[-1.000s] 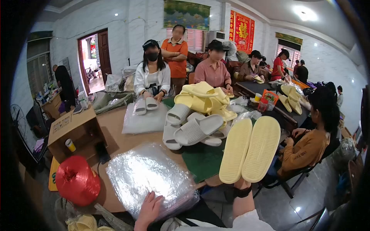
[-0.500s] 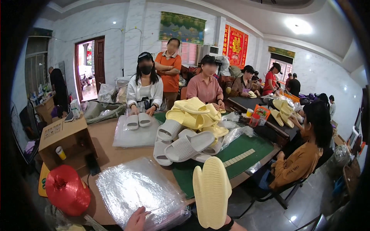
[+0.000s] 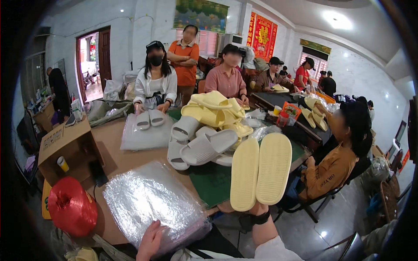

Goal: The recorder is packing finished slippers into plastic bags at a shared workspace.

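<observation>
A pair of pale yellow slippers is held up on the right, soles toward me, side by side and upright. My right hand grips them from behind; its fingers are hidden by the slippers, and a dark band circles the wrist. At the near edge of a stack of clear plastic bags, my left hand rests with fingers stretched out and nothing in them. Beyond the raised pair lies a heap of yellow slippers and grey slippers.
A green mat lies under the heap. To the left are an open cardboard box and a red roll of plastic twine. Across the table, a person in white handles grey slippers on bags. Someone in brown sits at the right.
The yellow slippers have moved up and right and now stand spread side by side, soles showing, where before they overlapped. My left hand stays by the bags. The view has shifted slightly.
</observation>
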A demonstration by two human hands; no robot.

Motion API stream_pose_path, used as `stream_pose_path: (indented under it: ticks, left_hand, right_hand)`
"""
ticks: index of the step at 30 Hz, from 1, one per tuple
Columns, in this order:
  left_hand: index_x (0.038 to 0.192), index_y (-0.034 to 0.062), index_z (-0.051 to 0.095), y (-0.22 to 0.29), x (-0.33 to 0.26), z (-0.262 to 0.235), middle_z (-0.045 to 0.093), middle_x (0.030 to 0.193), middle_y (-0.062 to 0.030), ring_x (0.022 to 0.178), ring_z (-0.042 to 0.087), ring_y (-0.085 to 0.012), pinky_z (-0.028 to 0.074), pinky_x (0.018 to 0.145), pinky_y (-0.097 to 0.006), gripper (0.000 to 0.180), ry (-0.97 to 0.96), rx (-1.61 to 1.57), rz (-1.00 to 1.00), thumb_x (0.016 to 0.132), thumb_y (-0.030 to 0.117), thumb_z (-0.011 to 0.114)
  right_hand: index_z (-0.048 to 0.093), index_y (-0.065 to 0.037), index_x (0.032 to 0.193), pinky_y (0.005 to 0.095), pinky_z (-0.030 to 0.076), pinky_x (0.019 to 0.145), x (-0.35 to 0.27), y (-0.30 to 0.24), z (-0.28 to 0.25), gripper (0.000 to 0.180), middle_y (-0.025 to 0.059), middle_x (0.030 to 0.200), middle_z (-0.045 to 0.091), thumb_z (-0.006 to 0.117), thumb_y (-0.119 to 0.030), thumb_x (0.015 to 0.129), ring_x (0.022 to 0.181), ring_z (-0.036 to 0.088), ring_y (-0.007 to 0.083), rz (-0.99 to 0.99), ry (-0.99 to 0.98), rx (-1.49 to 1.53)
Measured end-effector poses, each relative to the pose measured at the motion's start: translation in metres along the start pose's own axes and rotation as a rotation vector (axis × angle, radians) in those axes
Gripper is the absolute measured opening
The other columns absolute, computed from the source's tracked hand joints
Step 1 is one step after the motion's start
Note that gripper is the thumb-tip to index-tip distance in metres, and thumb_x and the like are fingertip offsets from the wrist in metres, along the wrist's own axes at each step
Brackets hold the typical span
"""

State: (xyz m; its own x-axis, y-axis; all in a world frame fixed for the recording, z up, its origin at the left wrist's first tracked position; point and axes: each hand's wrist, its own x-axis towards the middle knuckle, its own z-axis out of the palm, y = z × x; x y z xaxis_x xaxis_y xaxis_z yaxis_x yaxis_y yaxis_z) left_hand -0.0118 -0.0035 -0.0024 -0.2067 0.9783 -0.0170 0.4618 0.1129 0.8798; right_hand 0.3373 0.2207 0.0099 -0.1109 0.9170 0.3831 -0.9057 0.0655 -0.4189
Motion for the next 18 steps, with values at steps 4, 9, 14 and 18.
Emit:
stream_pose_path:
  ticks: [4, 9, 14, 18]
  left_hand:
    - [0.125, 0.0015, 0.063, -0.037, -0.005, 0.006, 0.048, 0.145, -0.0221, 0.14, 0.037, -0.0366, 0.028, 0.116, -0.039, 0.042, 0.029, 0.056, 0.045, 0.104, 0.029, 0.04]
    - [0.13, 0.001, 0.059, -0.012, -0.014, 0.004, 0.049, 0.143, -0.0223, 0.138, 0.039, -0.0369, 0.03, 0.114, -0.04, 0.038, 0.038, 0.081, 0.109, 0.101, 0.021, 0.045]
    - [0.131, -0.0015, 0.055, -0.007, -0.014, 0.007, 0.057, 0.134, -0.0212, 0.129, 0.049, -0.0344, 0.036, 0.11, -0.04, 0.039, 0.101, 0.088, 0.142, 0.099, 0.02, 0.048]
    - [0.129, 0.0045, 0.06, 0.014, -0.001, -0.004, 0.058, 0.132, -0.021, 0.127, 0.051, -0.0318, 0.038, 0.108, -0.037, 0.037, 0.046, -0.029, -0.004, 0.1, 0.022, 0.047]
  right_hand:
    - [0.049, -0.002, 0.137, 0.0337, 0.044, 0.103, -0.04, 0.016, 0.002, 0.04, 0.0097, 0.132, 0.059, 0.053, -0.008, 0.098, 0.123, 0.055, 0.0204, 0.115, -0.021, -0.193]
    - [0.052, -0.001, 0.134, 0.0329, 0.046, 0.099, -0.077, 0.044, 0.022, 0.037, 0.0099, 0.128, 0.062, 0.053, -0.007, 0.097, 0.118, 0.058, 0.02, 0.194, -0.041, -0.448]
    - [0.056, 0.0, 0.13, 0.0321, 0.049, 0.095, -0.079, 0.052, 0.042, 0.034, 0.0102, 0.124, 0.064, 0.053, -0.006, 0.097, 0.113, 0.061, 0.0196, 0.321, 0.001, -0.716]
    - [0.059, -0.001, 0.126, 0.0363, 0.051, 0.09, -0.073, 0.044, 0.052, 0.038, 0.0125, 0.12, 0.066, 0.065, -0.014, 0.09, 0.108, 0.064, 0.0241, 0.157, -0.452, -1.112]
